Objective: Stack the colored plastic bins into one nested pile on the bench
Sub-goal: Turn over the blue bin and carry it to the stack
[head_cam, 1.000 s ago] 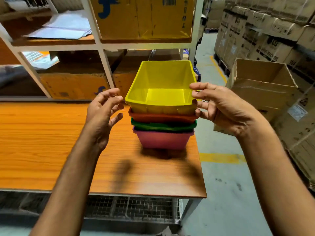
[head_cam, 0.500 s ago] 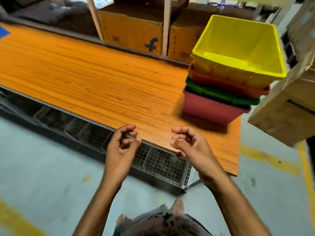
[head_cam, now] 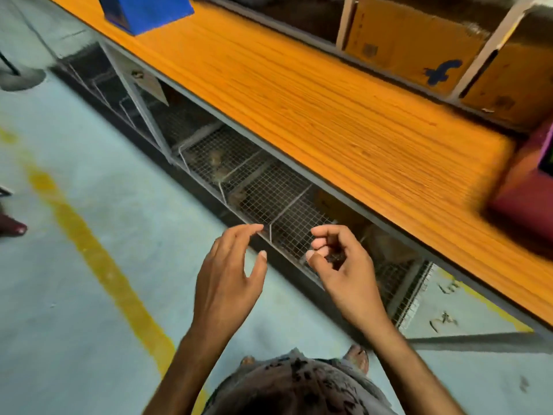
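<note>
Only the blurred pink bottom bin [head_cam: 526,202] of the nested pile shows, at the far right edge on the orange wooden bench [head_cam: 314,94]; the bins above it are cut off by the frame. A blue bin [head_cam: 143,10] stands on the bench at the top left. My left hand [head_cam: 230,274] hangs over the floor in front of the bench, fingers apart, holding nothing. My right hand [head_cam: 338,265] is beside it with fingers loosely curled and nothing in them. Both hands are well away from the bins.
Wire-mesh baskets [head_cam: 263,187] sit under the bench. Cardboard boxes [head_cam: 410,40] fill the white-framed shelf behind it. A yellow line [head_cam: 98,259] crosses the grey floor at left. A dark red shoe [head_cam: 12,226] shows at the left edge.
A second ago both hands were at the yellow bin on top of the pile. They have let go and pulled back over the floor, and the view has swung left and down.
</note>
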A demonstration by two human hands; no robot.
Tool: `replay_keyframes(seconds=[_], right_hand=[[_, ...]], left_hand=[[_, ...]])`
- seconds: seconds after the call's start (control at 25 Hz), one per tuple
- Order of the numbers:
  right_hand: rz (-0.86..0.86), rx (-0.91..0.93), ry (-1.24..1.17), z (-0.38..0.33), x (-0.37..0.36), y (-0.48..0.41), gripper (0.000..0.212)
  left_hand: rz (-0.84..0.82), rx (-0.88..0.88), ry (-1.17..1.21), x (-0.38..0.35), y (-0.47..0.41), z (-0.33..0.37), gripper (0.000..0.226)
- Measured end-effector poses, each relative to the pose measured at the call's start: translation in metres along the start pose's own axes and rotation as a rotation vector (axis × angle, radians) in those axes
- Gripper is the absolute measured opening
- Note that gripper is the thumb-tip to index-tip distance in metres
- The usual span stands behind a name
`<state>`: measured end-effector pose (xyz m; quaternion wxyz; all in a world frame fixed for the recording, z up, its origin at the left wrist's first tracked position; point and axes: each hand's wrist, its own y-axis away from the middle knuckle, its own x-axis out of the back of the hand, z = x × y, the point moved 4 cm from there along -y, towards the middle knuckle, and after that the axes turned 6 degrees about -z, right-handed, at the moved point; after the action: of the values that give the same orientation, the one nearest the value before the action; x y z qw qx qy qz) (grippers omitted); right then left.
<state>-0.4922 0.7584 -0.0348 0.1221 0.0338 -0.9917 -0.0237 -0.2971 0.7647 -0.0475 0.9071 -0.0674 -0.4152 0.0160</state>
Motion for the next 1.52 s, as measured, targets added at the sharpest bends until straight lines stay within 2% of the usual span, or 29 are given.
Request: replay_keyframes(seconds=[0.2, 0.44, 0.88, 1.16, 1.32, 1.52], right_hand=[[-0.130, 0.055, 0.022, -0.024, -0.097, -0.041, 0.030], [-0.205, 0.100, -0.005, -0.048, -0.179, -0.122, 0.029], [-0.309, 0.153, -0.076, -0.112, -0.304, -0.379, 0.029], [-0.338, 0.154, -0.083, -0.137, -0.383, -0.495, 0.031], [-0.317, 0.115, -0.109, -0.139, -0.439, -0.566, 0.034], [-0.190, 0.046, -0.161, -0.158, -0.506, -0.665, 0.031]], left_hand=[[0.105, 0.140, 0.041, 0.062, 0.001, -0.081, 0.041], [0.192, 0.244, 0.148, 0.108, -0.062, -0.153, 0.039], [0.300, 0.298, 0.136, 0.210, -0.275, -0.277, 0.037], [0.310, 0.307, 0.165, 0.248, -0.393, -0.345, 0.036], [0.265, 0.277, 0.184, 0.274, -0.470, -0.408, 0.036], [0.195, 0.246, 0.214, 0.327, -0.575, -0.495, 0.032]])
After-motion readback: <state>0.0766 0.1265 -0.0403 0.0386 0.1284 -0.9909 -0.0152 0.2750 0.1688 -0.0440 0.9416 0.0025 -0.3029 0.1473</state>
